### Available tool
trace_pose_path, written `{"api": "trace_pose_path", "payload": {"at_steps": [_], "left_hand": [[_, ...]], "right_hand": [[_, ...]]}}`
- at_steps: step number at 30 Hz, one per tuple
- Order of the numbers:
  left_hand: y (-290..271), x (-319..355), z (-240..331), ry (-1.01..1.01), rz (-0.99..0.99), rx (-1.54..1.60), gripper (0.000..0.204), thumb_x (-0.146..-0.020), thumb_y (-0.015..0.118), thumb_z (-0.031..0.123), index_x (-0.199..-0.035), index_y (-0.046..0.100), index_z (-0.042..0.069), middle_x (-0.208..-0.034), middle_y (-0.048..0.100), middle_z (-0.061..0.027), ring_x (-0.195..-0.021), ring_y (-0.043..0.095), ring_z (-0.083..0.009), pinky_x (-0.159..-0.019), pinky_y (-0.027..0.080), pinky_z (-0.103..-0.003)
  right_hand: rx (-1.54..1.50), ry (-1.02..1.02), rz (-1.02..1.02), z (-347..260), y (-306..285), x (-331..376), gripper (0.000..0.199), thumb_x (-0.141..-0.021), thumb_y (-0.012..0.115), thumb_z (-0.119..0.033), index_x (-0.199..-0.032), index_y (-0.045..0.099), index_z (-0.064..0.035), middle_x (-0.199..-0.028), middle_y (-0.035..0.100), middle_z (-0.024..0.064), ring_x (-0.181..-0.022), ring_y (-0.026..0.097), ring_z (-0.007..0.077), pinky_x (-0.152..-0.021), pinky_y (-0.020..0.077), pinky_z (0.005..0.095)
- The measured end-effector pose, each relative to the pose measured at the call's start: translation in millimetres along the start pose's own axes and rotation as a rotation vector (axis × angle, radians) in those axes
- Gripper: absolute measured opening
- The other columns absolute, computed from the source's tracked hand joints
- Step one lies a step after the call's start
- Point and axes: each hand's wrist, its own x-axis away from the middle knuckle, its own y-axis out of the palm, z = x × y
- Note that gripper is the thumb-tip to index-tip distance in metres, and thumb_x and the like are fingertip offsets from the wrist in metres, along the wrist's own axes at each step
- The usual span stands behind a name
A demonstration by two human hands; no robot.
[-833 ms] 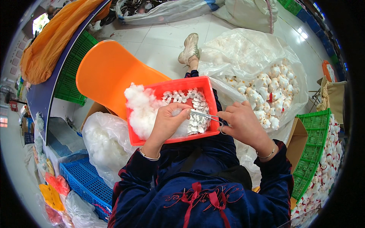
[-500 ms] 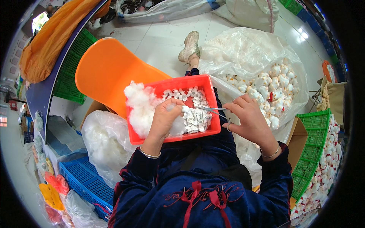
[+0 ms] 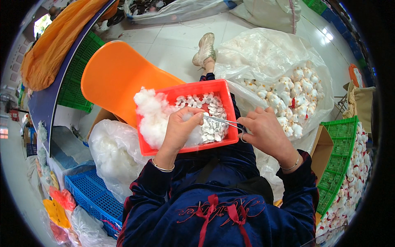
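My left hand (image 3: 181, 126) is above the red tray (image 3: 227, 96), its thumb and forefinger pinched around a small white piece that is mostly hidden by the fingers. With my right hand (image 3: 265, 132) I grip ring-handled forceps (image 3: 221, 120); their tips point left and meet the fingers of my left hand. White stuffing fluff (image 3: 152, 117) fills the tray's left side, partly under my left hand. On the right side lie many small white fabric pieces (image 3: 214, 131), some in a loose row along the far edge.
An orange chair (image 3: 119, 78) stands beyond the tray at the left. Right of it, a clear plastic bag (image 3: 263, 51) holds white stuffed pieces (image 3: 294, 94). A bag of fluff (image 3: 111, 152) and a blue crate (image 3: 94, 191) are at my left; a green crate (image 3: 337, 160) is at my right.
The forceps' handles have drawn closer together as the fingers of my right hand closed in. The tips have moved slightly left, up against my left fingertips.
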Motion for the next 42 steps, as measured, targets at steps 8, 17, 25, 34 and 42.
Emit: {"api": "trace_pose_path", "payload": {"at_steps": [8, 17, 25, 34, 42], "left_hand": [[2, -1, -10, 0.023, -0.008, -0.224, 0.012, -0.093, 0.069, 0.008, -0.101, 0.072, 0.001, -0.084, 0.067, -0.0005, -0.076, 0.06, -0.0071, -0.074, 0.049, -0.021], [-2, 0, -9, -0.012, 0.011, 0.065, 0.009, -0.093, 0.067, 0.007, -0.101, 0.07, 0.002, -0.086, 0.068, -0.0009, -0.076, 0.06, -0.0058, -0.073, 0.05, -0.022], [18, 8, -2, 0.149, 0.026, -0.145, 0.014, -0.094, 0.066, 0.005, -0.106, 0.069, 0.0, -0.09, 0.07, -0.0043, -0.082, 0.064, -0.0103, -0.075, 0.051, -0.025], [27, 13, -8, 0.357, 0.094, -0.445, 0.017, -0.093, 0.068, 0.005, -0.109, 0.069, -0.001, -0.098, 0.073, -0.0057, -0.09, 0.066, -0.0099, -0.081, 0.052, -0.026], [16, 10, 1, 0.158, -0.007, -0.32, 0.016, -0.092, 0.07, 0.008, -0.107, 0.069, 0.001, -0.095, 0.07, -0.0015, -0.087, 0.062, -0.0069, -0.079, 0.05, -0.022]], "right_hand": [[-0.106, -0.004, -0.069, -3, 6, -4, 0.034, -0.072, 0.081, -0.024, -0.101, 0.074, -0.0089, -0.079, 0.065, 0.0071, -0.085, 0.062, 0.0281, -0.077, 0.042, 0.0405], [-0.718, 0.227, 0.086, 23, 29, -17, 0.025, -0.079, 0.082, -0.022, -0.091, 0.069, -0.0049, -0.082, 0.068, 0.0065, -0.073, 0.063, 0.0186, -0.066, 0.0488, 0.0309], [-1.186, 0.254, 0.116, -22, 54, -52, 0.021, -0.085, 0.076, -0.016, -0.098, 0.07, -0.0011, -0.08, 0.064, 0.0008, -0.07, 0.054, 0.0058, -0.064, 0.0445, 0.0243], [-1.143, 0.213, 0.289, -20, 67, -54, 0.016, -0.086, 0.073, -0.012, -0.096, 0.068, -0.0005, -0.079, 0.063, -0.0006, -0.073, 0.055, 0.0062, -0.068, 0.0467, 0.0232], [-1.109, 0.104, 0.257, -12, 71, -50, 0.016, -0.086, 0.075, -0.013, -0.095, 0.068, -0.0023, -0.078, 0.062, -0.0033, -0.065, 0.045, 0.0035, -0.059, 0.0386, 0.0224]]}}
